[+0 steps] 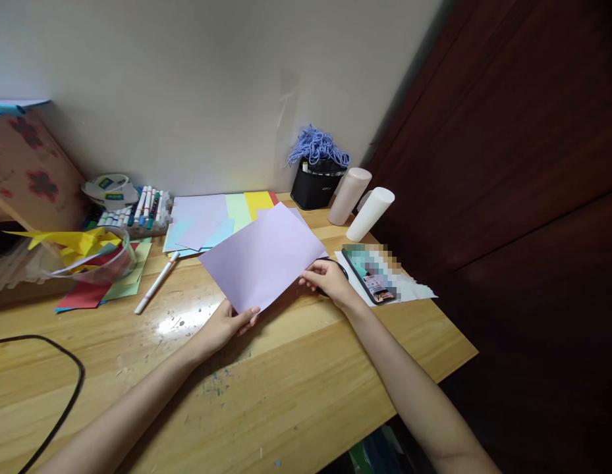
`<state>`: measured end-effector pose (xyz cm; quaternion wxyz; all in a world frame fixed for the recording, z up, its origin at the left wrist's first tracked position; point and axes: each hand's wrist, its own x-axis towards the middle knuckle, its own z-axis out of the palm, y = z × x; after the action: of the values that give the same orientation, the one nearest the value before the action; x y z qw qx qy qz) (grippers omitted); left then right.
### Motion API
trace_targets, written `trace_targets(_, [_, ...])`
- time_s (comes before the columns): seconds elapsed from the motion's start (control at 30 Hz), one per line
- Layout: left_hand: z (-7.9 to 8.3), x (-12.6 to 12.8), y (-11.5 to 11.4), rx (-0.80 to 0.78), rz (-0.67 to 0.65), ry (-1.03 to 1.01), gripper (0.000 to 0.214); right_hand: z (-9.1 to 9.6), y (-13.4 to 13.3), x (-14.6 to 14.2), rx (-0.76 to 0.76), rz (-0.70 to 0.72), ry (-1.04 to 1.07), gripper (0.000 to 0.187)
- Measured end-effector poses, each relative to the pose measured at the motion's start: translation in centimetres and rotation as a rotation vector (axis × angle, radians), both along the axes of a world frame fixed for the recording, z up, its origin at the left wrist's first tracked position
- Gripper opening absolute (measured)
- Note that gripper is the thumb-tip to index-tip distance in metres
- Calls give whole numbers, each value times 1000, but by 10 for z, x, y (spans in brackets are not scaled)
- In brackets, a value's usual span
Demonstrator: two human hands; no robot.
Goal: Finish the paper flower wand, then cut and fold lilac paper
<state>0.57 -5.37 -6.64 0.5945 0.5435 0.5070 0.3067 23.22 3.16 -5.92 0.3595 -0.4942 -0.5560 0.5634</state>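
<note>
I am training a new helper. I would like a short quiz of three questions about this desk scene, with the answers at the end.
1. True or false: the left hand and the right hand both grip the purple sheet at its edge.
2. Which thing lies on the desk to the left of the purple sheet? A) a white pen B) a spoon C) a stapler
3. Fill in: the phone lies to the ____ of the right hand.
Key: 1 true; 2 A; 3 right.
</note>
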Motion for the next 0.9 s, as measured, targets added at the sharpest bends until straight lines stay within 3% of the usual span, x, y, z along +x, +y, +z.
trace_targets(0.3, [-3, -2, 0, 5, -25, -27, 31, 5, 18, 29, 64, -225, 18, 14])
trace_targets(0.57, [-3, -1, -2, 2, -12, -42, 33, 0, 16, 19, 69, -254, 143, 25])
trace_targets(0.63, [-3, -1, -2, -8, -1, -25, 33, -1, 10, 9, 15, -169, 209, 28])
trace_targets(0.73, [-3, 0, -3, -16, 21, 15, 33, -1, -5, -9, -57, 74, 260, 30])
trace_targets(0.83, [-1, 2, -3, -10, 33, 48, 35, 1, -22, -25, -109, 324, 183, 31])
trace_targets(0.9, [-1, 2, -3, -1, 41, 49, 36, 1, -31, -32, -107, 417, 151, 31])
